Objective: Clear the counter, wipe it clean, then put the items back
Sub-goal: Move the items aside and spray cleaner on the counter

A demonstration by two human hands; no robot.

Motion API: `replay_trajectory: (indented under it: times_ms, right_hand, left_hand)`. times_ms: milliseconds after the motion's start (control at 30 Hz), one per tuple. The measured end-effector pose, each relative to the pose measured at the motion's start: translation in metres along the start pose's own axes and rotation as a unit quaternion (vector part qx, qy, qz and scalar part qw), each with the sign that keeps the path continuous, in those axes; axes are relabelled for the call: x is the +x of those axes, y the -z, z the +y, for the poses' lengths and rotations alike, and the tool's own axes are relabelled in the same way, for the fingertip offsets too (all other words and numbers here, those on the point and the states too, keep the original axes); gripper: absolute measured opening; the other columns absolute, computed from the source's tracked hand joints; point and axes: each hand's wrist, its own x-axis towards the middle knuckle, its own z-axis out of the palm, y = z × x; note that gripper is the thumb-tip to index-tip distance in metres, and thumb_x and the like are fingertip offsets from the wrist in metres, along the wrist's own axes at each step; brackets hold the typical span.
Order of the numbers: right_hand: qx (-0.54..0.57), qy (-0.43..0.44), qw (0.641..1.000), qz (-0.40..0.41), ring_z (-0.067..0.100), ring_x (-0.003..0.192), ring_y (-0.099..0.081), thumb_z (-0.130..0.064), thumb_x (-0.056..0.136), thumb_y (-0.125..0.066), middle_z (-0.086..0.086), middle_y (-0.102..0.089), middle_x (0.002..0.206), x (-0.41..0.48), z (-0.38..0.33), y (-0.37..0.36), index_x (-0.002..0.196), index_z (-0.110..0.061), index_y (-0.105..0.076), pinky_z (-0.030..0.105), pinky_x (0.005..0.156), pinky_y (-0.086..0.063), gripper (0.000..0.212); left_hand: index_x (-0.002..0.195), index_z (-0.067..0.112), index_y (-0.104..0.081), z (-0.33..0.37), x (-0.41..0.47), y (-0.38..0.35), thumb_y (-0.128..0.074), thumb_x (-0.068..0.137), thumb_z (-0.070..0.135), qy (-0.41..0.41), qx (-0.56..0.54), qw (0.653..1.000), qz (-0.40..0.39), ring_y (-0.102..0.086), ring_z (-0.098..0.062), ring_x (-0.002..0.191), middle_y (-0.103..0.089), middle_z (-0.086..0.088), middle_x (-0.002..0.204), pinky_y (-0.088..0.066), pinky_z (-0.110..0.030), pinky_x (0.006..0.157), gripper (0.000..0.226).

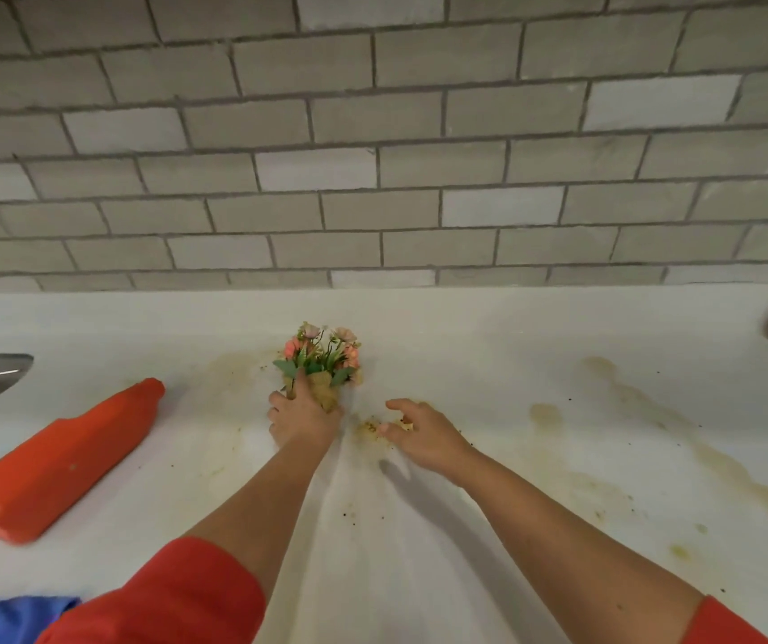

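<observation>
Blue cloth [10, 615]: lower-left corner. Red bottle [61, 457]: left, lying on side. Flower bunch [321, 360]: centre frame, at stained surface [465, 527], base gripped by left hand [303, 418]. Right hand [419, 429]: empty, fingers loosely spread, just beside. Step: clearing. Next: lift flower bunch away, likely kept upright.

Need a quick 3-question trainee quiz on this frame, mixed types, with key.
1. True or false: the red bottle stands upright on the counter.
2. The left hand grips: A) a sponge B) the flower bunch C) a plate.
3. Fill in: the right hand, by the crumbs, is ___ and holds nothing.

Key: 1 false, it lies on its side; 2 B; 3 open.
</observation>
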Motion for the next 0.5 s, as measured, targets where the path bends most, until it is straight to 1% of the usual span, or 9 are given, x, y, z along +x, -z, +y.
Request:
replay_trajectory:
  times_ms: [67,167,300,400,500]
  right_hand:
    - [0.004,-0.009,1.000,0.014,0.019,0.127,-0.044,-0.034,0.096,-0.047,0.005,-0.041,0.143,0.000,-0.003,-0.001,0.141,-0.018,-0.040,0.023,0.101,-0.033,0.048]
    - [0.004,-0.020,1.000,0.023,0.019,0.126,-0.045,-0.033,0.096,-0.048,0.005,-0.043,0.142,0.000,-0.007,-0.005,0.139,-0.016,-0.042,0.023,0.100,-0.034,0.047]
    - [0.008,-0.038,0.998,0.043,0.020,0.124,-0.045,-0.033,0.095,-0.050,0.009,-0.045,0.137,0.001,-0.013,-0.006,0.138,-0.018,-0.044,0.026,0.101,-0.035,0.046]
    - [0.008,-0.044,0.997,0.058,0.020,0.125,-0.045,-0.034,0.095,-0.049,0.008,-0.045,0.136,0.001,-0.019,-0.006,0.138,-0.018,-0.043,0.026,0.099,-0.036,0.046]
    - [0.020,-0.047,0.995,0.081,0.020,0.123,-0.047,-0.034,0.096,-0.047,0.009,-0.047,0.134,0.000,-0.027,-0.005,0.137,-0.019,-0.044,0.027,0.098,-0.038,0.045]
  left_hand:
    - [0.145,0.025,-0.015,-0.003,0.008,-0.001,-0.060,0.081,0.045,-0.005,-0.019,1.000,-0.011,-0.044,-0.042,0.115,-0.035,-0.021,0.128,-0.041,-0.045,0.094,0.081]
    - [0.139,0.019,-0.022,-0.005,0.011,-0.001,-0.063,0.081,0.037,-0.011,-0.066,0.998,-0.022,-0.053,-0.043,0.103,-0.040,-0.021,0.122,-0.046,-0.041,0.082,0.073]
    - [0.135,0.013,-0.026,-0.006,0.010,0.003,-0.064,0.079,0.030,-0.020,-0.119,0.993,-0.011,-0.055,-0.043,0.097,-0.039,-0.022,0.121,-0.050,-0.043,0.079,0.070]
    - [0.135,0.012,-0.026,-0.001,0.002,0.007,-0.065,0.078,0.028,-0.032,-0.183,0.982,0.007,-0.053,-0.041,0.096,-0.039,-0.022,0.122,-0.047,-0.041,0.076,0.071]
    - [0.137,0.012,-0.024,0.009,-0.011,0.011,-0.066,0.078,0.026,-0.053,-0.236,0.970,0.018,-0.050,-0.035,0.091,-0.039,-0.020,0.124,-0.041,-0.034,0.070,0.074]
